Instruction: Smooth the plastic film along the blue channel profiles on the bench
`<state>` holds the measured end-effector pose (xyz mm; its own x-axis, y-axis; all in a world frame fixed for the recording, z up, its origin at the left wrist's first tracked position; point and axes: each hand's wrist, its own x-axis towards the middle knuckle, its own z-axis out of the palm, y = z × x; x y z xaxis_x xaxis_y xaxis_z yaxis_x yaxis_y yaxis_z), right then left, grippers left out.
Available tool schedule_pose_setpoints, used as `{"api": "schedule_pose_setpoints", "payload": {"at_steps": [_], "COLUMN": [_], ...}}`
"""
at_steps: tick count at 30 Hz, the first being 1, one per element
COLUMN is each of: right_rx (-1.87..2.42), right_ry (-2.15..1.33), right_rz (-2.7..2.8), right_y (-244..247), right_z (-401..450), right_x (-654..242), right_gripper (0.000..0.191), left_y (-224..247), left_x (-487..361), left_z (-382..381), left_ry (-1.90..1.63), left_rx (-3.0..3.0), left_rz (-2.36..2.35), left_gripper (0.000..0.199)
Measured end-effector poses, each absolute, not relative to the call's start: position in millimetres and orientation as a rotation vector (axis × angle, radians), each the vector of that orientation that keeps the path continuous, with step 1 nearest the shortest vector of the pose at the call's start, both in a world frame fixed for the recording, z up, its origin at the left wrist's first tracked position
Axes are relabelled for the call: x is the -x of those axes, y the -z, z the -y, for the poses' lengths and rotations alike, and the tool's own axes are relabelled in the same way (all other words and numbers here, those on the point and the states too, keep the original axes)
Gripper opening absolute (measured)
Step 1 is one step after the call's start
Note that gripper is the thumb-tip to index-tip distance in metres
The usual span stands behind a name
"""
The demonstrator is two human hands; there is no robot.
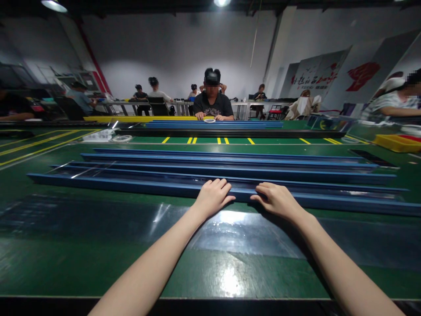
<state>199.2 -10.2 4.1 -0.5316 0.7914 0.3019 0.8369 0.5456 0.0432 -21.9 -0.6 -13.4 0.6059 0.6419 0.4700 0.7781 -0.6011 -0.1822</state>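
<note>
The nearest long blue channel-shaped profile is laid left to right across the green worktop, directly under the fingers, with neither hand nearer. Its near wall is grasped by the left hand and right hand, fingers curled over the rim; how firmly cannot be told. A wide clear plastic sheet is spread on the near side; parallel blue profiles are set just beyond.

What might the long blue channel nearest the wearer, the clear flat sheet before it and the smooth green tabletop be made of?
Long blue channel: plastic or coated metal, satin; even colour, straight edges.
Clear flat sheet: likely plastic film, glossy; bright reflections, green showing through.
Smooth green tabletop: perhaps painted or laminated board, semi-gloss; soft glare.
</note>
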Motion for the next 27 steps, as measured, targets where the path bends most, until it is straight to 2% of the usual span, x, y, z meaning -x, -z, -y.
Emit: {"api": "schedule_pose_setpoints", "payload": {"at_steps": [19,27], "right_rx": [1.704,1.646], "right_ry": [0.365,0.347], "right_rz": [2.505,2.494], "right_y": [-15,-13], "right_z": [9,9], "right_x": [-233,-233], "right_gripper": [0.034,0.037], "left_y": [8,13], "left_x": [25,25], "left_z": [0,-2], "left_ry": [0.534,0.551], "left_rx": [2.428,2.408], "left_rz": [1.141,1.224], "left_gripper": [0.037,0.035]}}
